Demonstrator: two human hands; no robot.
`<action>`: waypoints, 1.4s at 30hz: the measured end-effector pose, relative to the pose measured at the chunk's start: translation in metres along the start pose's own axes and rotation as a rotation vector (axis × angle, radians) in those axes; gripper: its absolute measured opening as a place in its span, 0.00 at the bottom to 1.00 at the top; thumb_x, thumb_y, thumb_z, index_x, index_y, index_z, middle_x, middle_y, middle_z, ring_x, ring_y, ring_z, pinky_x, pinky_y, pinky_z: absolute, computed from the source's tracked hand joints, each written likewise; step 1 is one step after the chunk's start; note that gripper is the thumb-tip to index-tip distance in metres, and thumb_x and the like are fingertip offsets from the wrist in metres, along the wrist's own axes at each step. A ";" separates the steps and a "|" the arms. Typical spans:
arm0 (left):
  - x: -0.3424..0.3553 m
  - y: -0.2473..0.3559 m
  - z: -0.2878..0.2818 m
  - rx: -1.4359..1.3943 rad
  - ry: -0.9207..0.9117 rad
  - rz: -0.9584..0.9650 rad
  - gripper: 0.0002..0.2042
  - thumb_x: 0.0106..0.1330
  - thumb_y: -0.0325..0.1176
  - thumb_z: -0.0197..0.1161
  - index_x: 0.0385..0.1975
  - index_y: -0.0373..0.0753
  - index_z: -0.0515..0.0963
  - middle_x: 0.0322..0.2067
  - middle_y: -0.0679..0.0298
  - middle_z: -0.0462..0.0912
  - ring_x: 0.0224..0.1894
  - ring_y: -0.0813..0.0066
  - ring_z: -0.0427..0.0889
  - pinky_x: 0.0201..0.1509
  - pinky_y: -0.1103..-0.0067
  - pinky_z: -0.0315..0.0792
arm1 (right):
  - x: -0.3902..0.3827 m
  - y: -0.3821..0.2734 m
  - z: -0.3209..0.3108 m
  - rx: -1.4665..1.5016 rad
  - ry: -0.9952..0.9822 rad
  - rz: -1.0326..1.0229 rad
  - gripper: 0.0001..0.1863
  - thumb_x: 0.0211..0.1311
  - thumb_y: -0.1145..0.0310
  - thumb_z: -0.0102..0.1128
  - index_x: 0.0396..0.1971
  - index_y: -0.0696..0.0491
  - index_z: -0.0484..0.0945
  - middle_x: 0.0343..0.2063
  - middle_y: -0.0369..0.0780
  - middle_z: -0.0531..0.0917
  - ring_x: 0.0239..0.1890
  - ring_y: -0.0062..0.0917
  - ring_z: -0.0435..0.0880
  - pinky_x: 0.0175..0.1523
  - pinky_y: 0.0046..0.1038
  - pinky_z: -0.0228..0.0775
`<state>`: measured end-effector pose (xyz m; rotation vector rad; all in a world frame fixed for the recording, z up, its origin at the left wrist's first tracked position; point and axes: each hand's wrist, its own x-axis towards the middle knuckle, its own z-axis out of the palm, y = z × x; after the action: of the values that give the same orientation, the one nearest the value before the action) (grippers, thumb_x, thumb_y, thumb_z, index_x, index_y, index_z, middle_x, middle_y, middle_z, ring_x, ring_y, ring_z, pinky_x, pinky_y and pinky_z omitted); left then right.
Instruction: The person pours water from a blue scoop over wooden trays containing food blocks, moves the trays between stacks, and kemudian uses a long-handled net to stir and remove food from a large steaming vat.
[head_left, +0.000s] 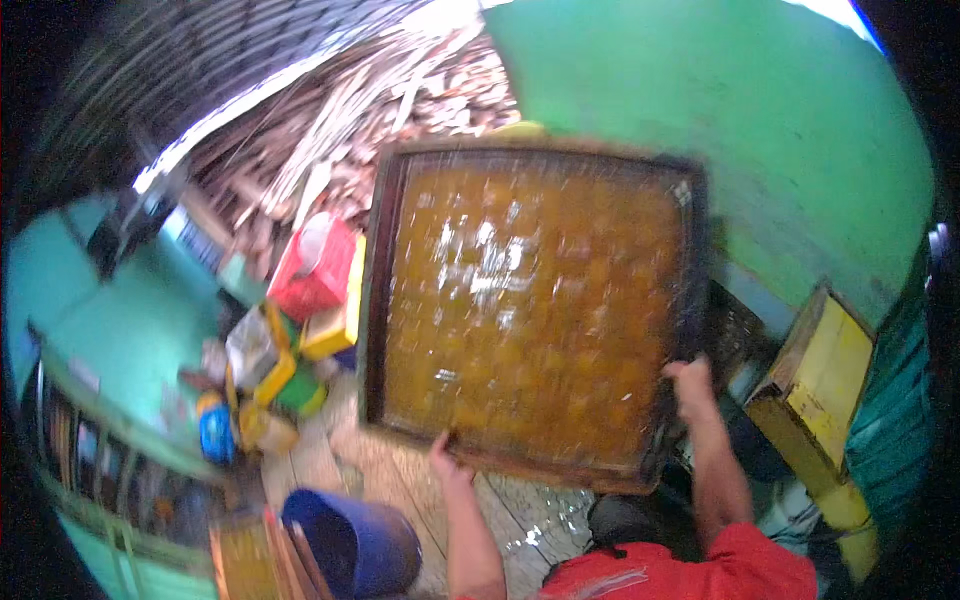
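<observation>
Tray point(376, 290) blurred; L hand point(454, 467) & R hand point(692, 388) prob. partly hid. behind it.

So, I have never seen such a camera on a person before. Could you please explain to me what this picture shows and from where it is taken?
There is no machine here, only a person's two bare hands. The picture comes from a wide camera worn on the head, looking down, so straight edges look bent. The left hand holds the near edge of a large, squarish brown tray; the right hand holds its right side. Inside is a shiny golden-brown layer; blur hides what it is. The tray is held up above the floor, where a blue bin stands. Farther off is what looks like a wood pile.
</observation>
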<state>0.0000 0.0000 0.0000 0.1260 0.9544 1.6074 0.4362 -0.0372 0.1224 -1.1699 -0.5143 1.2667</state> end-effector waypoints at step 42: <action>0.098 -0.079 0.036 1.198 -0.174 -0.183 0.46 0.55 0.53 0.61 0.64 0.27 0.48 0.58 0.40 0.63 0.61 0.56 0.66 0.62 0.73 0.61 | 0.345 0.192 -0.085 -1.277 -0.050 -0.129 0.33 0.59 0.49 0.53 0.58 0.57 0.60 0.55 0.48 0.67 0.53 0.43 0.66 0.63 0.43 0.56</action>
<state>0.0526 0.0997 -0.0659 0.9450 1.6134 0.6628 0.5204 0.2209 -0.1762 -2.0762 -1.5259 0.7803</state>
